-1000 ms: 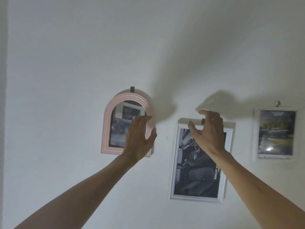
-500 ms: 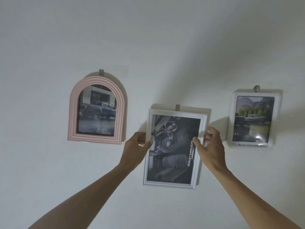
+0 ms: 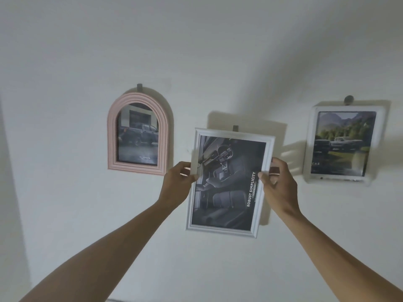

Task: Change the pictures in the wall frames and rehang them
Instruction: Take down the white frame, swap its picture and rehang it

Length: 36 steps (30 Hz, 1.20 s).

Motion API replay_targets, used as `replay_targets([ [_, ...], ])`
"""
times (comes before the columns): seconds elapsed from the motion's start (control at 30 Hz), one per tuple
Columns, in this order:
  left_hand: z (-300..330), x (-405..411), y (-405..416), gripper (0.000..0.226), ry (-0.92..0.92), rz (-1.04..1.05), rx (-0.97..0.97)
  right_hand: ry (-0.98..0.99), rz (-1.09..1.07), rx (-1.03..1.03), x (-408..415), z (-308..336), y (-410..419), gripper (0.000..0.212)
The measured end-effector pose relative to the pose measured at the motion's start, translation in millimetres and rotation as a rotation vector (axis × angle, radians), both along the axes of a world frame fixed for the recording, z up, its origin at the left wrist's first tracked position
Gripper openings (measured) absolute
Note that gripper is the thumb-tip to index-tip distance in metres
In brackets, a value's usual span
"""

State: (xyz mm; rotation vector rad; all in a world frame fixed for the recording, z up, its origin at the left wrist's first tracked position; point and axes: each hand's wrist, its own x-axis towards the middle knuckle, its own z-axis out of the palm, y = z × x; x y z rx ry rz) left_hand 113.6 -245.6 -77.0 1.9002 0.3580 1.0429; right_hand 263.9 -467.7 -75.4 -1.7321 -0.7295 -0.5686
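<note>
Head view is pointed up at a plain white wall (image 3: 65, 192) where three frames are seen in a rough row. So the white frame (image 3: 259, 205) in the middle is gripped from both sides: its left edge is pinched by the left hand (image 3: 177, 184), thumb laid over the front, the other fingers (image 3: 185, 165) curled round the edge and clamped on it. Its right edge is held the same way by the right hand (image 3: 280, 186), thumb pressed on the front near the printed words, fingers wrapped behind the moulding and closed on it. The frame is tilted a bit, top leaning left, and a dark car interior print (image 3: 226, 182) with "ROBUST SIMPLICITY" running up its right side is shown inside it. A small grey hook (image 3: 235, 128) is poking out just above the frame's top edge; whether the frame is actually caught on it can't be told from this angle. A broad shadow is thrown on the wall behind the frame.

Off to the left, an arched pink frame (image 3: 112, 147) is hung from its own hook, with a dark pickup truck picture inside. Well to the right, a rounded white frame (image 3: 310, 138) with a mountain-and-cars picture is hung from a round peg (image 3: 348, 99). Neither of those is touched by a hand. Both forearms are bare and stretched up from the bottom corners
</note>
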Motion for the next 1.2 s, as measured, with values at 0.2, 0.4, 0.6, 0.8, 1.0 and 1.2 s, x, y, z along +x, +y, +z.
replay_targets([
  [0.2, -20, -33, 6, 0.016, 0.094, 0.013, -0.002, 0.069, 0.008, -0.056, -31, -19, 4, 0.042],
  [0.4, -69, -91, 23, 0.015, 0.207, -0.002, -0.093, 0.205, 0.023, -0.158, -72, -76, 30, 0.043],
  [0.6, -138, -157, 31, 0.015, 0.35, 0.021, -0.13, 0.342, -0.024, -0.413, -138, -153, 50, 0.062],
  [0.8, -192, -198, 13, 0.017, 0.422, 0.098, -0.024, 0.517, 0.181, -0.455, -216, -183, 75, 0.067],
  [1.0, -221, -221, -27, 0.011, 0.403, 0.069, 0.016, 0.683, 0.249, -0.365, -255, -168, 103, 0.067],
  [1.2, -244, -224, -59, 0.022, 0.452, 0.006, 0.166, 0.695, 0.118, -0.362, -257, -177, 95, 0.051],
])
